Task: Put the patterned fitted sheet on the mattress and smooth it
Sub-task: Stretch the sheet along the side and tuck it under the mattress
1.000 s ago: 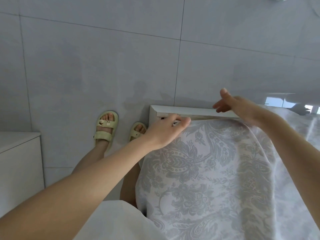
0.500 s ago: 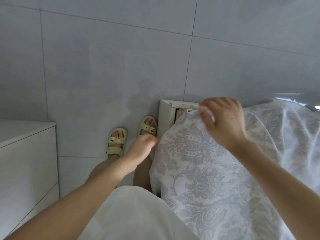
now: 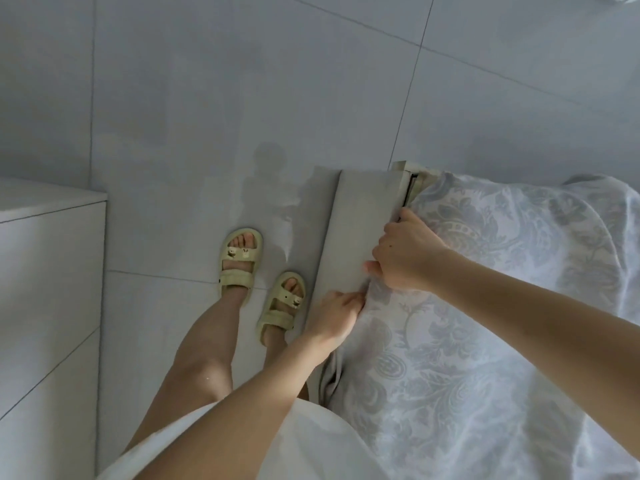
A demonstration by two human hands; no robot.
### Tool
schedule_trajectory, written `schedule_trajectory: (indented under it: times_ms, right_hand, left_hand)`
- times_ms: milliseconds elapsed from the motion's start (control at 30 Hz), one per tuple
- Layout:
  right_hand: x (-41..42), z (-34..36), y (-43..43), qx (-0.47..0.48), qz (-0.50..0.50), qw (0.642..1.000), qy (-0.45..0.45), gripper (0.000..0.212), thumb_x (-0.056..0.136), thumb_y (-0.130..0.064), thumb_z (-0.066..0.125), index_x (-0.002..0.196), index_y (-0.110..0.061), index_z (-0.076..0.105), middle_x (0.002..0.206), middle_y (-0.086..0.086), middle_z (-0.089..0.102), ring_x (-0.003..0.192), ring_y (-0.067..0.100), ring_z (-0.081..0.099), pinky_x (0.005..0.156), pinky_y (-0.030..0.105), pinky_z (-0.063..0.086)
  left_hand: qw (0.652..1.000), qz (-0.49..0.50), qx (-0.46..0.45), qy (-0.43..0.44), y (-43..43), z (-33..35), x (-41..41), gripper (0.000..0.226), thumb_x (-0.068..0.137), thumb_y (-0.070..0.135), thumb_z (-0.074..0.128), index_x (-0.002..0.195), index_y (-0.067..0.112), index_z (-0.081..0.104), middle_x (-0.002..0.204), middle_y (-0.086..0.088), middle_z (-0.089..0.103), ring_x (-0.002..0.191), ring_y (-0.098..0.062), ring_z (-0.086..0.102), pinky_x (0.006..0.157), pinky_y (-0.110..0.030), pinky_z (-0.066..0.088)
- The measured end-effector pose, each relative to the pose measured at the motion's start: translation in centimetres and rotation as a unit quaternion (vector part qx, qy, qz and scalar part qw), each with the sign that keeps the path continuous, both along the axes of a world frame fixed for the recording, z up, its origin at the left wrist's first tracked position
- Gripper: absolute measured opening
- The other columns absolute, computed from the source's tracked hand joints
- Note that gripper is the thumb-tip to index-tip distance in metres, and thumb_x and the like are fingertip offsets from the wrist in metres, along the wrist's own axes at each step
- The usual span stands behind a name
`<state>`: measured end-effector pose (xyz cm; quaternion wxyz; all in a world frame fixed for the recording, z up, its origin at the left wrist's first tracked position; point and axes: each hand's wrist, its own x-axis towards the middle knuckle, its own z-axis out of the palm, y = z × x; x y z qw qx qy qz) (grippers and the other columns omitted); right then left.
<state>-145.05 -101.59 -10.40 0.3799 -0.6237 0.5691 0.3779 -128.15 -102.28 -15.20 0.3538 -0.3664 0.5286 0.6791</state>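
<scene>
- The patterned fitted sheet (image 3: 485,341), pale with a grey-blue floral design, lies over the top of the mattress and fills the right side of the view; its cloth is wrinkled, most of all at the far right.
- The left edge of the sheet hangs in loose folds down the side of the bed, near the person's white garment (image 3: 277,441).
- The right hand (image 3: 403,256) is at the left edge of the mattress, near the corner. The forearm comes in from the lower right, across the sheet, and the wrist is bent down.
- The fingers of the right hand are curled and pressed together, closed on the edge of the sheet; the thumb points to the left, and the fingertips go under the cloth, so I cannot see them.
- The left hand (image 3: 337,315) is just below and left of the right hand, almost touching it. Its arm reaches up from the bottom of the view and is nearly straight.
- The fingers of the left hand pinch a fold of the sheet at the side of the bed.
- The grey bed frame (image 3: 356,230) shows beside both hands, and its corner is not covered by the sheet.
- The person stands on a grey tiled floor (image 3: 207,98) in pale green sandals (image 3: 239,261), close to the frame.
- A white cabinet (image 3: 48,289) stands at the left, well apart from the bed.
</scene>
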Motion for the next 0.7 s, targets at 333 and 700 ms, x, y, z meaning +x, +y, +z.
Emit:
schedule_trajectory:
  times_ms: [333, 700]
  right_hand:
    - [-0.1, 3.5, 1.8, -0.061, -0.047, 0.997, -0.007, 0.078, 0.089, -0.052, -0.008, 0.049, -0.018, 0.049, 0.049, -0.004, 0.052, 0.052, 0.014, 0.048, 0.090, 0.034, 0.040]
    - [0.4, -0.5, 0.3, -0.005, -0.049, 0.999, 0.009, 0.078, 0.094, -0.057, 0.001, 0.051, -0.013, 0.049, 0.055, 0.000, 0.051, 0.057, 0.014, 0.045, 0.098, 0.040, 0.039]
  left_hand:
    - [0.944, 0.134, 0.287, -0.096, 2.7, 1.0, -0.1, 0.063, 0.098, 0.055, 0.022, 0.130, 0.012, 0.055, 0.126, -0.005, 0.061, 0.116, -0.020, 0.058, 0.095, -0.026, 0.044]
    - [0.977, 0.213, -0.032, 0.000, 2.1, 0.2, 2.3, 0.065, 0.096, 0.057, 0.017, 0.101, 0.017, 0.068, 0.101, 0.003, 0.067, 0.098, -0.013, 0.061, 0.095, -0.037, 0.046]
